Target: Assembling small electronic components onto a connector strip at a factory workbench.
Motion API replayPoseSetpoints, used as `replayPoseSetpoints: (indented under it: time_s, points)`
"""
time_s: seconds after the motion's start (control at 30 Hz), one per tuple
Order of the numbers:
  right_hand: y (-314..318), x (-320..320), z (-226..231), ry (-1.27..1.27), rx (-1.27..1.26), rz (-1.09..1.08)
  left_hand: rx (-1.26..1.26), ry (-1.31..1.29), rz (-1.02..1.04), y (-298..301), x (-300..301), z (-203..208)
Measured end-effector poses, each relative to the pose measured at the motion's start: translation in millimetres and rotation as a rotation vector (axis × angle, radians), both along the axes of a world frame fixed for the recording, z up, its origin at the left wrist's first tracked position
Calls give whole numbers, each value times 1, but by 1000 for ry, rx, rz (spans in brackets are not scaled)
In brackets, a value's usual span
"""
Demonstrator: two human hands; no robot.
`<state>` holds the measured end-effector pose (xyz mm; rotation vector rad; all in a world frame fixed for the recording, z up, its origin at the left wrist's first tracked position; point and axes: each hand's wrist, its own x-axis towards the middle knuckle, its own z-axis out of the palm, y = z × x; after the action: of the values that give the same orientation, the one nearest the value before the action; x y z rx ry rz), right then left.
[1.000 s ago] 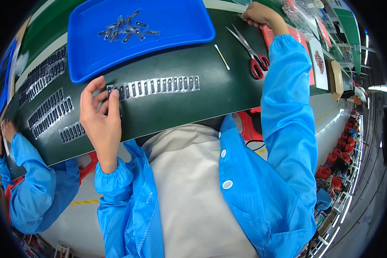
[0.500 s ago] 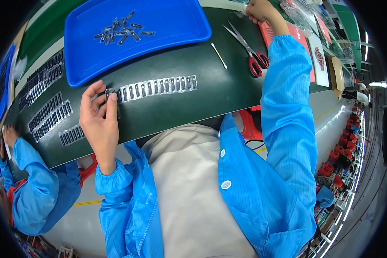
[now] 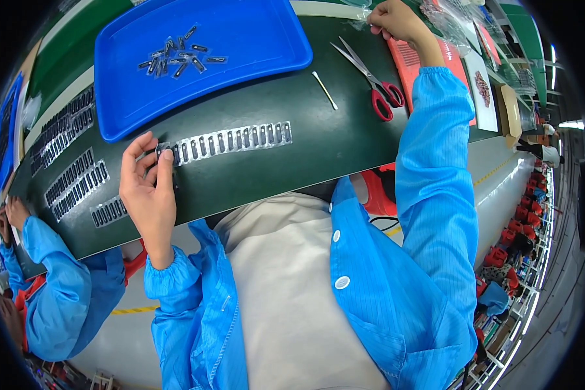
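Observation:
My left hand (image 3: 151,201) is at the left end of a clear strip of small black parts (image 3: 234,140) on the dark green table. Its thumb and curled fingers close around that end, and the thumb tip covers part of it. Stretched out to the far right, my right hand (image 3: 402,25) has its fingertips pinched together beside some clear plastic film (image 3: 359,25). Whatever lies between those fingertips is too small to make out. Red-handled scissors (image 3: 374,78) and a cotton swab (image 3: 325,91) lie between the two hands.
A blue tray (image 3: 240,68) with several loose black parts stands at the back. More strips (image 3: 78,188) lie to the left, near a co-worker's sleeve (image 3: 58,260). A red sheet (image 3: 403,62), a white tray (image 3: 481,94) and plastic bags (image 3: 445,26) are at the right.
The whole view has shifted a little. My right hand has come slightly nearer over the table's far edge. My left hand keeps its place at the strip's end.

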<state>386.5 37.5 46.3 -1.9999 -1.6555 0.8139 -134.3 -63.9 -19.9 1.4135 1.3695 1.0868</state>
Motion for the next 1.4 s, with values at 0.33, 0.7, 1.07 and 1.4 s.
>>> replayPoseSetpoints:
  time_s: [0.33,0.7,1.07,1.4]
  points:
    - [10,-6,-27,-790,267,128,0,-22,-33,1,7,1]
    - [-91,-87,4,-372,190,-94,41,187,-13,-2,9,20]
    - [-164,-121,-25,-344,298,-355,508,498,-715,9,93,29]
    - [-174,-120,-41,-292,494,-315,631,574,-706,-14,99,18]
